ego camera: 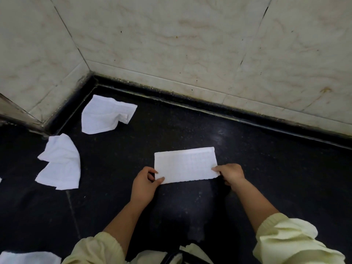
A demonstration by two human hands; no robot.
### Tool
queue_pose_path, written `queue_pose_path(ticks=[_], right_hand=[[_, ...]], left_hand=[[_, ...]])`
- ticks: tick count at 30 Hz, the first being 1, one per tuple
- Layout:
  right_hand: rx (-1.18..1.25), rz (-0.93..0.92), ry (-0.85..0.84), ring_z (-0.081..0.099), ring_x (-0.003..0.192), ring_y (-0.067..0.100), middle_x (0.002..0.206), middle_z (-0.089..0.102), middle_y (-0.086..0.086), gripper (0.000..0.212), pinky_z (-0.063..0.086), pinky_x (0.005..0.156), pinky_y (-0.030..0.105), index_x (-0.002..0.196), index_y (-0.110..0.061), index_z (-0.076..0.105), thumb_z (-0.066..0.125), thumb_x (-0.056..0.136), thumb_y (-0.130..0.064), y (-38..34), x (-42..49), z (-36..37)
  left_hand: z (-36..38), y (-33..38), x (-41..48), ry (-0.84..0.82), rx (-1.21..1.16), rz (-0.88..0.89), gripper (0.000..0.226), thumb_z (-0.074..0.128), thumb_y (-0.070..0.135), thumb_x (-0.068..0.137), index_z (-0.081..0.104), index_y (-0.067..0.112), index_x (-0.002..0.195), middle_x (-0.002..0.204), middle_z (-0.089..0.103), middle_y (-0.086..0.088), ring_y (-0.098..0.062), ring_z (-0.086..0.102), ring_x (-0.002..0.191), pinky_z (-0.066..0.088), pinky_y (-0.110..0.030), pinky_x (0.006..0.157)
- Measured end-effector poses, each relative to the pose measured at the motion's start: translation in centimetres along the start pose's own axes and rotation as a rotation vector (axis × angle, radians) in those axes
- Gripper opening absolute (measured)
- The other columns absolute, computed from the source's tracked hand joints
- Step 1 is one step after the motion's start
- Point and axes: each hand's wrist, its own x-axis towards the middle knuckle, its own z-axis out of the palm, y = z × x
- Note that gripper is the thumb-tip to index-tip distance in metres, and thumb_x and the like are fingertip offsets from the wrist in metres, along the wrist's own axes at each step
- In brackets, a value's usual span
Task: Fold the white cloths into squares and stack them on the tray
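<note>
Dark stone surface (276, 187) under marble walls (171, 44): left hand (144, 182) and right hand (231, 174) each pinch a near corner of the half-folded white cloth (185, 164), its long axis running nine-to-three.

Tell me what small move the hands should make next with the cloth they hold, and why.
Probably carry the right hand with its corner across to the left hand, folding the cloth in half. It lies as a long rectangle, not yet a square, and each hand pinches one near corner.
</note>
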Motion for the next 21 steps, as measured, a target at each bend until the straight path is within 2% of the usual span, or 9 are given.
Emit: queue_pose_path(ticks=[3,6,12,15,18,21], right_hand=[[0.116,-0.021,-0.006,0.055,0.064,0.016,0.074,0.062,0.008,0.01,0.043,0.054,0.026,0.08,0.0,0.065,0.072,0.08,-0.008,-0.14,-0.13,-0.14],[0.175,-0.005,-0.02,0.054,0.063,0.017,0.074,0.063,0.011,0.013,0.042,0.054,0.026,0.087,0.003,0.07,0.072,0.077,-0.006,-0.22,-0.15,-0.31],[0.224,0.069,-0.134,0.043,0.057,0.015,0.069,0.053,0.006,0.011,0.037,0.051,0.026,0.086,-0.002,0.064,0.067,0.076,-0.005,-0.76,-0.56,-0.32],[0.191,0.022,-0.096,0.051,0.067,0.017,0.077,0.059,0.006,0.014,0.041,0.061,0.027,0.089,-0.003,0.064,0.067,0.077,-0.009,-0.9,-0.64,-0.09],[0.195,-0.029,-0.065,0.062,0.079,0.021,0.091,0.067,0.012,0.019,0.05,0.065,0.029,0.095,0.001,0.065,0.069,0.078,-0.006,-0.9,-0.42,0.14],[0.23,0.0,-0.049,0.066,0.09,0.026,0.1,0.069,0.016,0.023,0.054,0.066,0.029,0.098,0.004,0.066,0.072,0.079,-0.006,-0.76,0.02,0.18]], left_hand=[[-0.09,-0.24,0.05,-0.005,-0.006,0.001,0.023,0.076,0.025,0.081,0.058,0.021,0.096,0.081,0.056,-0.001,-0.01,0.051,0.066,0.039,-0.017,0.059],[-0.15,-0.41,0.12,-0.013,-0.022,0.004,0.023,0.076,0.024,0.081,0.058,0.022,0.095,0.08,0.056,0.0,-0.009,0.051,0.065,0.039,-0.016,0.059],[-0.21,-0.74,0.38,-0.025,-0.03,0.013,0.024,0.077,0.024,0.08,0.058,0.022,0.094,0.079,0.056,0.0,-0.009,0.05,0.065,0.04,-0.017,0.06],[-0.23,-0.83,0.31,-0.032,-0.046,0.008,0.023,0.077,0.023,0.08,0.059,0.021,0.095,0.079,0.056,0.0,-0.01,0.05,0.065,0.041,-0.018,0.061],[-0.28,-0.89,0.34,-0.03,-0.059,0.007,0.024,0.077,0.022,0.08,0.059,0.02,0.095,0.08,0.056,-0.001,-0.01,0.051,0.065,0.043,-0.019,0.063],[-0.42,-0.83,0.35,-0.038,-0.052,0.004,0.024,0.076,0.023,0.08,0.059,0.02,0.097,0.081,0.057,0.0,-0.01,0.052,0.067,0.043,-0.019,0.063]])
